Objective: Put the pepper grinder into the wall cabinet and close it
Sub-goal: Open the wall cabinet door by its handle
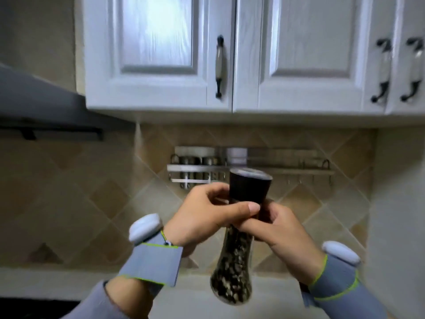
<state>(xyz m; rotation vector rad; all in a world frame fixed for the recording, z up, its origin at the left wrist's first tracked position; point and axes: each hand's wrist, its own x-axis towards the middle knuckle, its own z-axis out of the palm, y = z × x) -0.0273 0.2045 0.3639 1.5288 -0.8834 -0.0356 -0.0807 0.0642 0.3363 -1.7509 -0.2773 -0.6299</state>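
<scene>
The pepper grinder (pixel 232 268) has a dark top and a clear glass body full of peppercorns. It is held upright in front of me, below the wall cabinet. My left hand (pixel 207 215) grips its waist from the left, thumb across the front. My right hand (pixel 282 231) grips the same waist from the right. The white wall cabinet (pixel 161 88) hangs above with its doors shut. The left door carries a dark-ended vertical handle (pixel 220 66).
A grey range hood (pixel 46 104) juts out at the left below the cabinet. A metal spice rack (pixel 230 168) with shakers is fixed to the tiled backsplash behind the grinder. Two more cabinet handles (pixel 395 70) sit at the right. A pale countertop (pixel 188 291) lies below.
</scene>
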